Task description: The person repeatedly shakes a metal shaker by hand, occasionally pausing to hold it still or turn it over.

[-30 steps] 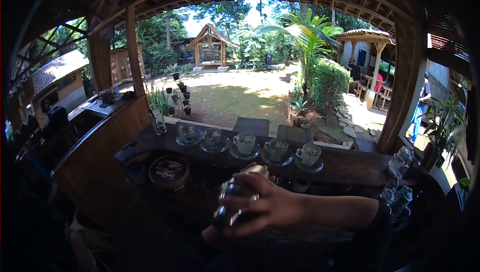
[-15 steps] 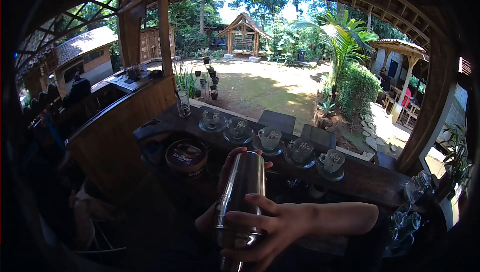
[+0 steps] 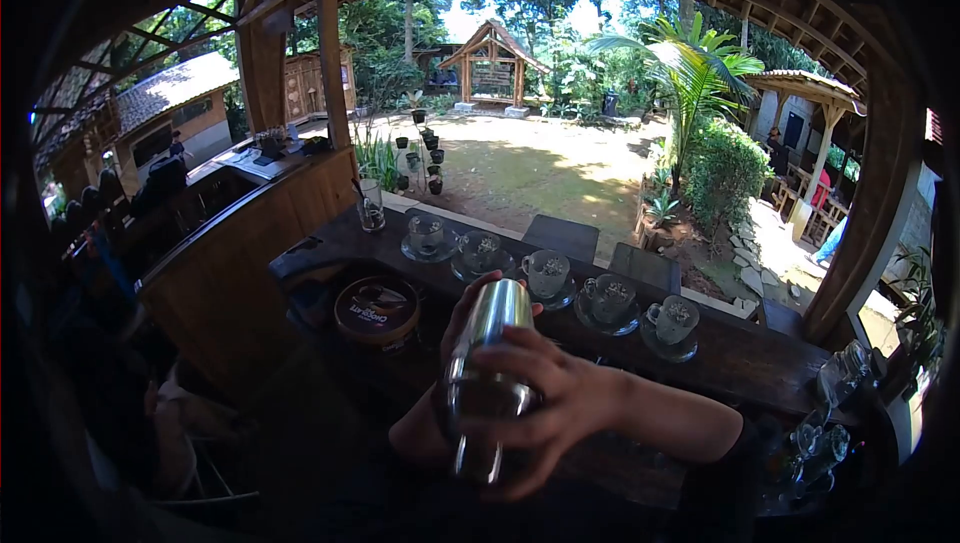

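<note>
A shiny metal shaker (image 3: pixel 490 343) is tilted in front of me, held between both hands. My right hand (image 3: pixel 540 398) wraps round its lower part, its fingers slightly blurred. My left hand (image 3: pixel 458 328) grips the far left side, mostly hidden behind the metal, with fingertips showing near the top end. Beyond the shaker, several glass cups on saucers stand in a row on the dark wooden counter (image 3: pixel 740 373), among them one cup (image 3: pixel 548 273) just behind the shaker and another (image 3: pixel 673 319) to the right. Pale bits show in the cups.
A round chocolate tub (image 3: pixel 377 311) sits left of the shaker. A tall glass (image 3: pixel 370 208) holding a dark utensil stands at the counter's far left end. More glassware (image 3: pixel 815 448) is at the right. Stools (image 3: pixel 562 237) stand beyond the counter.
The shaker and both hands have moved up slightly, and the shaker's lower end has lifted. My right hand has blurred. The whole view has shifted slightly.
</note>
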The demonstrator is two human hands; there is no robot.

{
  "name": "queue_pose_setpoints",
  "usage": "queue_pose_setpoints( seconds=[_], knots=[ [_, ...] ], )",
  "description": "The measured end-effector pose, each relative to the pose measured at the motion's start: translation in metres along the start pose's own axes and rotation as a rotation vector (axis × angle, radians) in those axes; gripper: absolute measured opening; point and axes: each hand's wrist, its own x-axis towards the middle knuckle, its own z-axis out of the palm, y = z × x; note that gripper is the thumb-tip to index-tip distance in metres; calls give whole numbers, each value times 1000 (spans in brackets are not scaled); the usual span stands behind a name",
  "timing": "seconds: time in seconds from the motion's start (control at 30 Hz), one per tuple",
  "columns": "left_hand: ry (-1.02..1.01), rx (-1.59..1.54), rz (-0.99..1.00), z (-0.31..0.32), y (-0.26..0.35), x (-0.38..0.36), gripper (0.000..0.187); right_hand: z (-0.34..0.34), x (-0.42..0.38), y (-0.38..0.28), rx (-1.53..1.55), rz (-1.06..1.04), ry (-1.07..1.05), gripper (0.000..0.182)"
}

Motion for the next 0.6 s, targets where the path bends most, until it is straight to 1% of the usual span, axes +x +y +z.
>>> queue_pose_setpoints(
  seconds=[0.03,0.07,0.1,0.13,0.2,0.23,0.27,0.3,0.33,0.37,0.4,0.47,0.53,0.57,0.6],
  knots=[
    [5,1,-5,-7,-16,6,38,7,-15,15,31,148,-32,67],
    [54,-176,-110,-29,-34,16,33,16,-36,27,90,387,-56,68],
    [102,-354,-208,-48,-48,22,29,23,-45,33,129,592,21,69],
    [300,-53,-262,-58,-56,23,29,28,-58,32,180,722,61,71],
    [-569,-1250,-382,-28,-62,21,30,22,-49,18,148,511,24,60],
    [-1030,-1473,-555,18,-70,25,33,16,-33,7,-2,263,-35,76],
    [-1030,-1477,-550,17,-54,19,33,5,-10,-15,-104,140,-48,71],
    [-683,-763,-261,7,-26,6,39,1,0,-30,-132,7,-58,65],
    [-308,-59,12,4,-9,-2,45,-5,6,-43,-187,-54,-102,63],
    [-229,-96,-44,17,-5,-6,39,-6,5,-40,-131,-33,-49,64],
    [-224,-98,-50,10,-9,-2,39,-8,5,-34,-74,-11,6,65],
    [87,-658,-531,-21,-30,9,33,-4,-11,-3,20,180,65,67],
    [233,-188,-198,-44,-58,13,27,16,-48,16,201,640,114,68],
    [258,-151,-187,-45,-60,7,28,16,-46,12,201,630,106,68],
    [270,-113,-169,-46,-61,5,29,16,-43,8,196,559,76,69]
  ],
)
